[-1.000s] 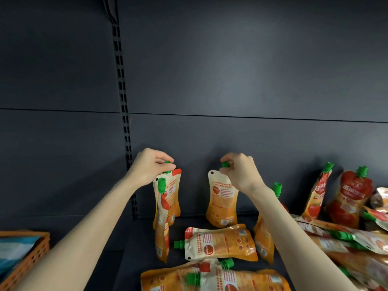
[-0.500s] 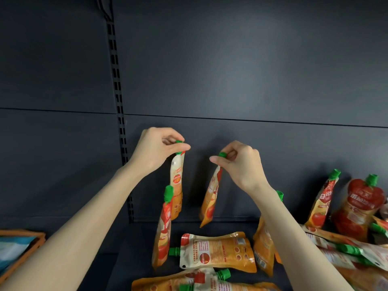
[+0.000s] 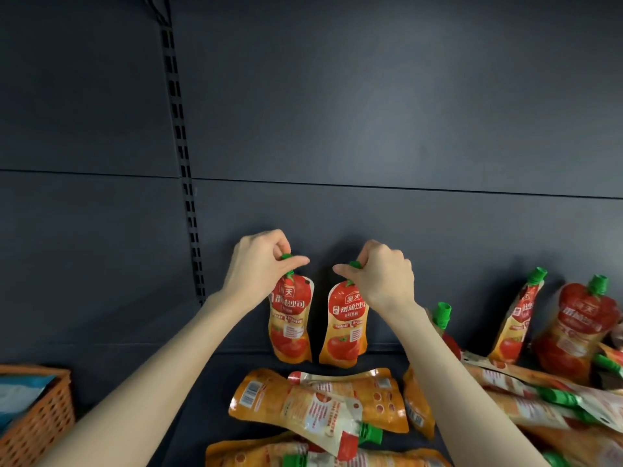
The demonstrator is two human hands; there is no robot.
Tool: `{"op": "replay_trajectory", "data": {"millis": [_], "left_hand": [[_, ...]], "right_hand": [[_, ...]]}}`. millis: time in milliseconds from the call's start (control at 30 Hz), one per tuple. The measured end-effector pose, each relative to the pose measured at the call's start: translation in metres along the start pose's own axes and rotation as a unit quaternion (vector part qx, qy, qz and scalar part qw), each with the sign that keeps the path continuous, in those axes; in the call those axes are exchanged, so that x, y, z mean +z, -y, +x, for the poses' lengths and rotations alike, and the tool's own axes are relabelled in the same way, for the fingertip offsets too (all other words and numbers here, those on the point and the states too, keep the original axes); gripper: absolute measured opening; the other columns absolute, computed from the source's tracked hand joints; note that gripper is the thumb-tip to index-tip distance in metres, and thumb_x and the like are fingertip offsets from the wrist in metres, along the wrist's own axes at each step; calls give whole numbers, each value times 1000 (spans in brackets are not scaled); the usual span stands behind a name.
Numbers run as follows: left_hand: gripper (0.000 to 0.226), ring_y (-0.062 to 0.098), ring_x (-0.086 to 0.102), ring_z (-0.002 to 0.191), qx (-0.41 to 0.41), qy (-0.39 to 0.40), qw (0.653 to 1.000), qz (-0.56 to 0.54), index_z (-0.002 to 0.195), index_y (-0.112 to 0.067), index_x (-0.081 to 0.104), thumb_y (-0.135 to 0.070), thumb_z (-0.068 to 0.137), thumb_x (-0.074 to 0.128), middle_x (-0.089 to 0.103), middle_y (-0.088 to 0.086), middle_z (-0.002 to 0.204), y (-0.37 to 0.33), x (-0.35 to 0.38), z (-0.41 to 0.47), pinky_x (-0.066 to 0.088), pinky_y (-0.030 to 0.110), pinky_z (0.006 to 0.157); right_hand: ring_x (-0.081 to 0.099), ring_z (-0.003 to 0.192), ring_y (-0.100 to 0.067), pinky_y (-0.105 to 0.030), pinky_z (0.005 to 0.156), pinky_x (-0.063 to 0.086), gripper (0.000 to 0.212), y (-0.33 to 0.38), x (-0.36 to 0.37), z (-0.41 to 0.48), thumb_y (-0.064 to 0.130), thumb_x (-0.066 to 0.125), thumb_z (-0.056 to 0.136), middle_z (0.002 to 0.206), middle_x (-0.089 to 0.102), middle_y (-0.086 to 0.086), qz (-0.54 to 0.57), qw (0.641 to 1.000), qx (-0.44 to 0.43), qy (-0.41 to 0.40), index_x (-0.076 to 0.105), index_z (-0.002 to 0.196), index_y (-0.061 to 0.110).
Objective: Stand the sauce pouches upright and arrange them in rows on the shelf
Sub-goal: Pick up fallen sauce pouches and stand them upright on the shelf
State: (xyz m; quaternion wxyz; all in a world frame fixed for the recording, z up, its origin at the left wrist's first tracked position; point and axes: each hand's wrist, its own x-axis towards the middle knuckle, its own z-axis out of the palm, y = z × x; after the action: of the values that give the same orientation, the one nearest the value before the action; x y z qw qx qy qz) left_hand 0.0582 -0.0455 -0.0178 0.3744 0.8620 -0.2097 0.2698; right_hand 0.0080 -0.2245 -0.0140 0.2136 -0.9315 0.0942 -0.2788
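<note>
Head view: left hand (image 3: 259, 264) pinches one upright pouch (image 3: 290, 326) by its green cap, right hand (image 3: 382, 274) pinches its neighbour (image 3: 344, 332) likewise; both hang long-axis vertical below the fingers, bases at the shelf (image 3: 215, 382) back.

dark shelf (image 3: 215, 392), sauce pouches (image 3: 317, 402) lying and standing

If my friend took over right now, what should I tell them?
Left hand pinches the green cap of the left pouch; right hand pinches the cap of the right pouch.
Both stand upright, side by side, at the back of the shelf, red fronts out.
Done: first row begun, not yet let go.
Left: flat pouches lie in front; leaning pouches rest on the back wall at right. Stand and line them up.
</note>
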Motion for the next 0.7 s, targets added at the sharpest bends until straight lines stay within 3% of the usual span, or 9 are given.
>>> {"op": "replay_trajectory", "data": {"millis": [200, 300, 433, 567, 700], "left_hand": [[33, 14, 50, 64, 28, -41, 999, 4, 74, -10, 56, -39, 77, 71, 53, -1, 72, 17, 20, -15, 46, 31, 59], [27, 15, 56, 79, 35, -5, 999, -23, 86, -14, 54, -40, 84, 62, 58, -2, 83, 25, 23, -23, 49, 33, 69], [28, 14, 62, 98, -38, 93, 989, -106, 112, -18, 53, -34, 89, 56, 66, 0, 106, 32, 21, -30, 56, 31, 75], [30, 15, 63, 99, -50, 111, 986, -114, 114, -14, 53, -32, 90, 55, 66, 2, 110, 32, 20, -29, 56, 29, 73], [31, 14, 62, 97, -54, 107, 987, -111, 117, -14, 50, -31, 92, 52, 63, 0, 108, 33, 21, -33, 54, 23, 68]], "right_hand": [[61, 90, -28, -36, 72, 51, 42, -3, 12, -8, 47, 60, 85, 97, 63, -9, 13, 1000, -18, -1, 55, 99, 8], [62, 95, -27, -41, 77, 55, 42, -10, 15, -11, 46, 54, 89, 102, 64, -9, 56, 997, -10, 46, 52, 111, 10], [61, 100, -28, -41, 79, 55, 38, -14, 15, -11, 40, 50, 93, 108, 65, -9, 57, 995, -27, 83, 54, 119, 14], [64, 93, -26, -33, 73, 53, 40, -12, 18, -9, 42, 54, 91, 103, 68, -9, 58, 997, -20, 51, 59, 116, 12], [65, 91, -26, -36, 75, 54, 44, -10, 21, -12, 47, 54, 89, 100, 69, -8, 49, 998, -17, 22, 60, 115, 11]]}}
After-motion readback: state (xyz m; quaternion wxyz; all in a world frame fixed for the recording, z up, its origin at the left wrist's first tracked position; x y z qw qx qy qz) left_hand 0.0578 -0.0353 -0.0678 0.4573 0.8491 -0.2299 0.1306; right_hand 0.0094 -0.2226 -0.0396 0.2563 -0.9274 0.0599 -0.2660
